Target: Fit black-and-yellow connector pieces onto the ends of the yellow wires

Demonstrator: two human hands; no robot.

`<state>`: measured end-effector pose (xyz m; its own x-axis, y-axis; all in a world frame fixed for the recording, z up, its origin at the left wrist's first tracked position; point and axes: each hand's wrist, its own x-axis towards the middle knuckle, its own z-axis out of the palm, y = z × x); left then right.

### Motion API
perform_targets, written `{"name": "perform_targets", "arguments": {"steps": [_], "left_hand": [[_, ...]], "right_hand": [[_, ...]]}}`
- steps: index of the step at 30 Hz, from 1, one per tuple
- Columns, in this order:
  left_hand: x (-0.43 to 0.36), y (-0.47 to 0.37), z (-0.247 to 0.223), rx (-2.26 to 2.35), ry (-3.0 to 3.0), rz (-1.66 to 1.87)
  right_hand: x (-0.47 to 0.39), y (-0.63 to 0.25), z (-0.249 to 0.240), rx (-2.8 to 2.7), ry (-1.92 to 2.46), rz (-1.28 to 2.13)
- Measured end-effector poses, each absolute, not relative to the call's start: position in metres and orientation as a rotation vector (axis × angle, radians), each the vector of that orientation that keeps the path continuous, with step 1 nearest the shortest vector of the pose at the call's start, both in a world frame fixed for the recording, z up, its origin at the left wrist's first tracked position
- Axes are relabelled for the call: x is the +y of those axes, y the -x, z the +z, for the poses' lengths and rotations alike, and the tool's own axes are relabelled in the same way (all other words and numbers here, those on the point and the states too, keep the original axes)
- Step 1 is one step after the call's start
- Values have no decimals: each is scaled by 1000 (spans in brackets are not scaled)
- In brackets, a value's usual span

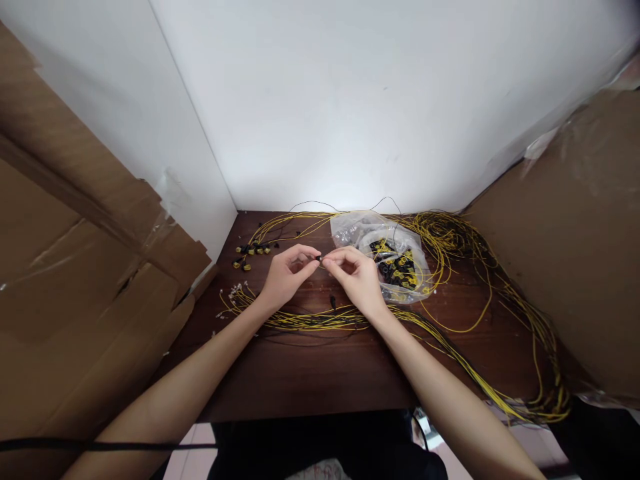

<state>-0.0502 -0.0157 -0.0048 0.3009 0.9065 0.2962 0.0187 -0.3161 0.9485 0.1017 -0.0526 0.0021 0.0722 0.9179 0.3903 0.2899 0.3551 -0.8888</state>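
Observation:
My left hand (290, 273) pinches a small black connector piece (319, 258) between thumb and forefinger, above the middle of the table. Right against it, the thumb and forefinger of my right hand (356, 273) are pinched together at the piece's right side; what lies between them is too small to make out. Below the hands, a loose black part (333, 303) lies on the wood. A bundle of yellow and black wires (310, 321) runs across under both forearms, its pale terminal ends (239, 291) fanned out at the left.
Behind my right hand sits a clear plastic bag (350, 227) of black and yellow connectors (397, 267). Several wired connectors (253, 249) lie at the back left. Coiled wires (445, 233) trail down the right side. Cardboard (75, 267) and a white wall (340, 107) enclose the brown table (300, 387).

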Motion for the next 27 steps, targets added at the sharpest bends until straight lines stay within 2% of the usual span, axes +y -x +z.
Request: {"name": "perform_targets", "arguments": {"steps": [27], "left_hand": [[-18,49,-6,855,-1646,1092]], "right_hand": [[-57,-105,11,-1686,1139,454]]}}
